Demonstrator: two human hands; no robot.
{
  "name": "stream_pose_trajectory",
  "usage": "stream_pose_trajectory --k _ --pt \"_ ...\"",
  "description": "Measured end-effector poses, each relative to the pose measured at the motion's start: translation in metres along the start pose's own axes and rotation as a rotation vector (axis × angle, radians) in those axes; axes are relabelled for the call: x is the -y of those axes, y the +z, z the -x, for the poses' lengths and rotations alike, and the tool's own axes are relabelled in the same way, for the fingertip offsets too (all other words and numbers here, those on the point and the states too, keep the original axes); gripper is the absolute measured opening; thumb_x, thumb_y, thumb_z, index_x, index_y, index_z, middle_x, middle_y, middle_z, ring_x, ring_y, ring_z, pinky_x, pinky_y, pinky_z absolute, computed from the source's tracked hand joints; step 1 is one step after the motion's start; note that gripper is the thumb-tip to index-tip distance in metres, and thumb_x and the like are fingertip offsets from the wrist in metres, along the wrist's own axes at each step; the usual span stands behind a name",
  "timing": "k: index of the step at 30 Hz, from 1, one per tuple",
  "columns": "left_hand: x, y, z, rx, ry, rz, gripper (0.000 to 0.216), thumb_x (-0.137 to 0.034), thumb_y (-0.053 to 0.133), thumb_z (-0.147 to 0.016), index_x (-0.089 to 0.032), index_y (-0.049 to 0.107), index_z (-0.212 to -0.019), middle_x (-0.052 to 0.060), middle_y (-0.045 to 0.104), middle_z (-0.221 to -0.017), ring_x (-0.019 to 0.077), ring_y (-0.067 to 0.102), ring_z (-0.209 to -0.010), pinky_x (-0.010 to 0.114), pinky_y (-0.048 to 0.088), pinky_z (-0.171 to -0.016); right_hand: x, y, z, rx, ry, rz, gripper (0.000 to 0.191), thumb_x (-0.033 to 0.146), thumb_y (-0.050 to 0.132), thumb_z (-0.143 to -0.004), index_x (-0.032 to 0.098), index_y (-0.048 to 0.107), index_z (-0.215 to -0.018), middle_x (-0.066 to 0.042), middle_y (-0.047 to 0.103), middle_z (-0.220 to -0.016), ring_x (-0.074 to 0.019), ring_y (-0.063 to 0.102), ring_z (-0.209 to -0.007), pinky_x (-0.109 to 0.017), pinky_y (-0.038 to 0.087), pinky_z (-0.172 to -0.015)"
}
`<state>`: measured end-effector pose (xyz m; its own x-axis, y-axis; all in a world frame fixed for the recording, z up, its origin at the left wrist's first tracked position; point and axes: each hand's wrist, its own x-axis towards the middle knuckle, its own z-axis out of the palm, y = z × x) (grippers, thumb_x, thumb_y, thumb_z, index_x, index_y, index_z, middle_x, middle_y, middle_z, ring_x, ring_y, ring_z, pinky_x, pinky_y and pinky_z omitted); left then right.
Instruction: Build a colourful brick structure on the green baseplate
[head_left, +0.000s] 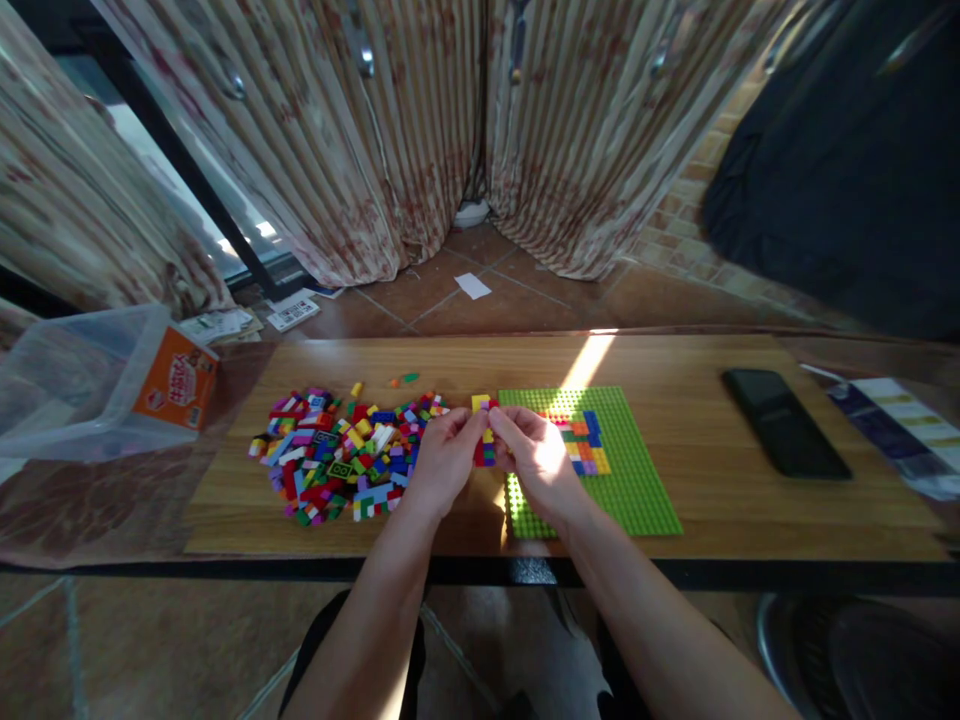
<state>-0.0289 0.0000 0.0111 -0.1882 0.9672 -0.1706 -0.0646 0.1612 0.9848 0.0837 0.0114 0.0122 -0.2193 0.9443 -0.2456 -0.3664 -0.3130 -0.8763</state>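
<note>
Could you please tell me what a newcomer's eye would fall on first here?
Probably the heap of bright bricks on the left of the table. Next comes the green plate to its right, partly covered with colourful bricks. Between heap and plate, the left hand and right hand hold a small multicoloured block at their fingertips.

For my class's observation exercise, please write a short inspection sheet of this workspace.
Surface: wooden table, crossed by a bright sunlight streak.
Job's things: loose bricks heaped left; green baseplate right, partly covered with placed bricks; small brick piece between them.
Clutter: black phone, lying right of the baseplate.
Hands: left hand and right hand both pinch the brick piece.
Cables: thin white strand near the phone, possibly a cable.
Surroundings: patterned curtains, tiled floor, clear plastic bin at left.
</note>
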Motion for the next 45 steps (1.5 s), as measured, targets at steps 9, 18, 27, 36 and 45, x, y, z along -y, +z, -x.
stream_pose_trajectory --k 9,18,27,36,45 --pt "-0.002 0.001 0.004 0.036 -0.036 0.06 0.028 -0.04 0.065 -0.074 -0.017 0.054 -0.062 -0.003 0.048 -0.06 0.0103 0.043 -0.058 0.022 0.033 -0.053 0.0 -0.001 0.001 0.012 0.008 -0.001 0.033 0.044 0.076 -0.067 0.018 0.057 -0.063 0.007 0.044 -0.048 -0.0053 0.033 -0.043 -0.021 0.021 -0.039" --pt "-0.011 -0.004 0.01 0.105 0.003 -0.046 0.034 -0.043 0.062 -0.079 -0.017 0.052 -0.06 -0.005 0.042 -0.054 0.009 0.037 -0.052 0.023 0.028 -0.051 0.004 -0.003 -0.005 0.025 0.041 -0.003 0.028 0.044 0.068 -0.074 0.019 0.056 -0.067 0.005 0.047 -0.05 -0.0072 0.036 -0.043 -0.02 0.02 -0.038" --pt "-0.004 -0.008 0.007 0.132 0.025 -0.15 0.04 -0.046 0.061 -0.08 -0.019 0.043 -0.055 -0.006 0.036 -0.051 0.0092 0.032 -0.05 0.025 0.023 -0.05 -0.008 -0.001 -0.009 -0.022 -0.02 0.093 0.041 0.053 0.071 -0.073 0.018 0.053 -0.059 0.008 0.04 -0.043 -0.0046 0.029 -0.037 -0.021 0.018 -0.036" --pt "0.009 -0.003 0.006 0.025 0.0 -0.102 0.038 -0.043 0.06 -0.076 -0.018 0.044 -0.052 -0.005 0.034 -0.053 0.0096 0.03 -0.053 0.024 0.023 -0.05 -0.015 0.0 -0.007 -0.048 -0.054 0.072 0.037 0.05 0.073 -0.071 0.016 0.06 -0.064 0.008 0.041 -0.045 -0.0044 0.029 -0.039 -0.021 0.018 -0.038" --pt "0.001 0.003 0.009 0.042 -0.158 0.213 0.037 -0.049 0.073 -0.065 -0.014 0.06 -0.063 -0.003 0.051 -0.06 0.0081 0.042 -0.054 0.02 0.032 -0.05 -0.012 0.004 -0.005 -0.084 0.05 -0.104 0.036 0.044 0.077 -0.066 0.017 0.055 -0.059 0.009 0.039 -0.043 -0.0037 0.028 -0.038 -0.018 0.019 -0.035"
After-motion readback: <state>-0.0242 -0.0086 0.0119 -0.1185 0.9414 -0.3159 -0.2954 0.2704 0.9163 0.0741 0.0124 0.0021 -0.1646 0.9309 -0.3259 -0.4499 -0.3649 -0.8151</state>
